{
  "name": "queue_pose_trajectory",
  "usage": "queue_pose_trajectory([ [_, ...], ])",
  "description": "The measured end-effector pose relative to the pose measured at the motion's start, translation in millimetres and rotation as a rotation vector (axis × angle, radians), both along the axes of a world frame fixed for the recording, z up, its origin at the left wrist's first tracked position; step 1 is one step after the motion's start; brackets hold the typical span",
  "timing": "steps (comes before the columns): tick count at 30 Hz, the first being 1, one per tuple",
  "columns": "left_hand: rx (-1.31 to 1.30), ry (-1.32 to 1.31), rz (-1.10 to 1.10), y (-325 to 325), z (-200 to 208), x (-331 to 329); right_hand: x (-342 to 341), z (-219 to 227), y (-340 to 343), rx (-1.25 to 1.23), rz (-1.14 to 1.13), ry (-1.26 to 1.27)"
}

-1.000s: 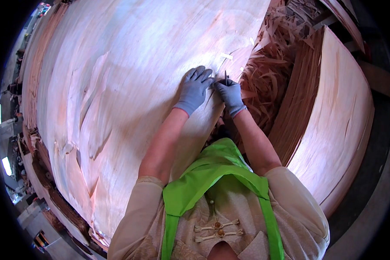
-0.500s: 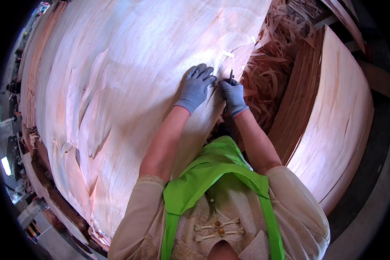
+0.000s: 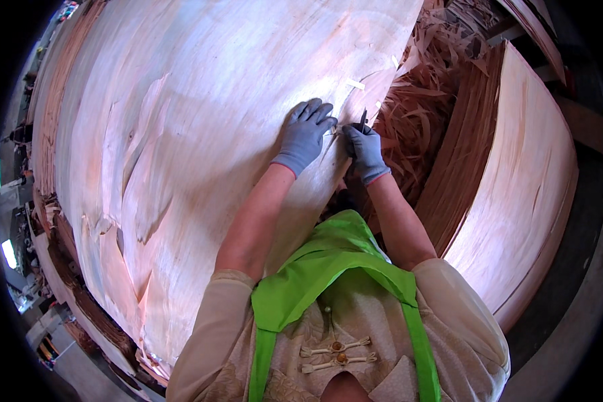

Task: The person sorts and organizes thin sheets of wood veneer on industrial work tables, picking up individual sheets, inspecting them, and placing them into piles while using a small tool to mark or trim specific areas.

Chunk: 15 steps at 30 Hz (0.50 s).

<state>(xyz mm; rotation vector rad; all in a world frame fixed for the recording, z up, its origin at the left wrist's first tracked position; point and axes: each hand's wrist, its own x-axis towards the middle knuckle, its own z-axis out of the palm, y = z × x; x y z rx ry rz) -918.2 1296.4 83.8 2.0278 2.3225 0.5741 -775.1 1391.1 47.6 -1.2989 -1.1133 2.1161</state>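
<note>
A large pale wood veneer sheet [image 3: 234,74] spreads under both hands, its right edge running beside my right hand. My gloved left hand [image 3: 303,139] lies on the sheet near that edge, palm down with fingers stretched out. Close to its fingertips, my gloved right hand [image 3: 367,155] is closed around a slim black tool [image 3: 363,118]. The tool's upper end sticks up past the fingers; its lower tip is hidden, and its exact kind is unclear. Small pale tape strips [image 3: 355,84] sit on the sheet just beyond my right hand.
Torn veneer strips [image 3: 408,114] lie heaped beyond the sheet's right edge. Farther right stands a thick veneer stack [image 3: 515,181]. Lifted, split flaps [image 3: 137,147] show on the left of the sheet. A wooden board [image 3: 586,124] juts out at the far right.
My right hand, with the black tool, has shifted slightly to the right, a little away from my left fingertips. My left hand stays almost in place on the sheet.
</note>
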Motion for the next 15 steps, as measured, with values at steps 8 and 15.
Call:
queue_pose_trajectory([
  [8,-0.040,0.112,-0.060,0.3,0.3,-1.1,2.0,-6.2,0.0,0.054,0.031,-0.006],
  [15,-0.049,0.140,-0.061,-0.4,-1.0,-0.8,11.9,-4.6,-5.4,-0.042,-0.030,0.063],
])
